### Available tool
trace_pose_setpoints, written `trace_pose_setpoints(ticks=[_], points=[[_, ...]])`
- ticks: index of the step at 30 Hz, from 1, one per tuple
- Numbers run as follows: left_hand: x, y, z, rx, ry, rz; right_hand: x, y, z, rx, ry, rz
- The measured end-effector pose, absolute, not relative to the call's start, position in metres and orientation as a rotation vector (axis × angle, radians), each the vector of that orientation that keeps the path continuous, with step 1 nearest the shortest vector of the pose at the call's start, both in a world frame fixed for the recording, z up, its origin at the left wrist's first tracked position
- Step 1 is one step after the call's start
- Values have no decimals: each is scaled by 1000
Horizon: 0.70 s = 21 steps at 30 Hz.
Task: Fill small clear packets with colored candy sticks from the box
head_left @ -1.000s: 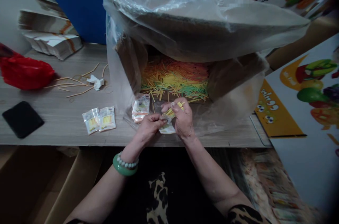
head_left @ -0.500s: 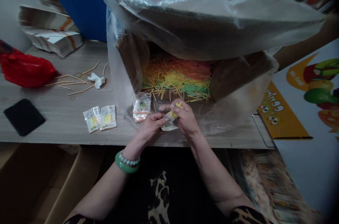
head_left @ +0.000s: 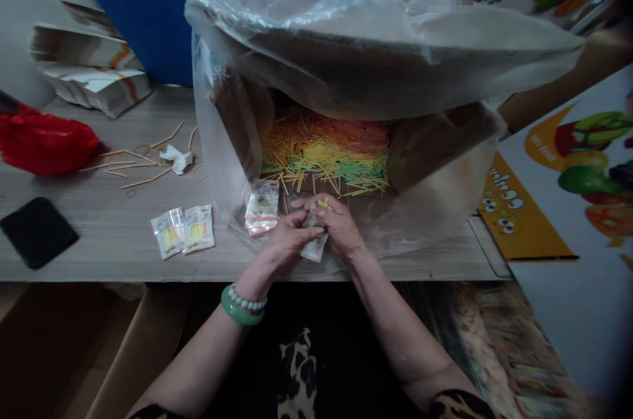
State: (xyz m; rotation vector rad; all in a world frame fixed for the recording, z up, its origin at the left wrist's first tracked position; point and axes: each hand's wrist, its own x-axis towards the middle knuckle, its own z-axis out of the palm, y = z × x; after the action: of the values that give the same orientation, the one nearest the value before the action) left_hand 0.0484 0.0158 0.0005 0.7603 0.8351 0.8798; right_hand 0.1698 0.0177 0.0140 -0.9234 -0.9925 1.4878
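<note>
Both hands — left hand (head_left: 285,239), right hand (head_left: 338,229) — pinch one small packet (head_left: 314,247).

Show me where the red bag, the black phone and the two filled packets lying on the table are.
red bag (head_left: 47,143): head view, middle of the crumpled plastic.
black phone (head_left: 38,231): head view, centre of its dark face.
filled packets (head_left: 184,232): head view, where the two packets meet.

Pale wood-grain worktop (head_left: 99,234), matt; glossy clear plastic sheet (head_left: 346,30) over the brown cardboard box (head_left: 242,115); shiny small clear plastic sachets (head_left: 182,232); crinkled glossy red plastic bag (head_left: 44,142)
</note>
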Motion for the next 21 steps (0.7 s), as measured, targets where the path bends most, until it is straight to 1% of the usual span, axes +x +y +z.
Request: trace_pose_setpoints(ticks=[4,10,18,21], points=[[56,21,4,734,834,905,174,21,11,-918,-1071,1412],[60,22,2,684,850,924,179,22,6,-1055,-879,1303],[61,27,-7,693,934,940,165,38,14,-997,-679,1260],[60,28,-6,695,941,943,172,45,17,-972,-695,1111]])
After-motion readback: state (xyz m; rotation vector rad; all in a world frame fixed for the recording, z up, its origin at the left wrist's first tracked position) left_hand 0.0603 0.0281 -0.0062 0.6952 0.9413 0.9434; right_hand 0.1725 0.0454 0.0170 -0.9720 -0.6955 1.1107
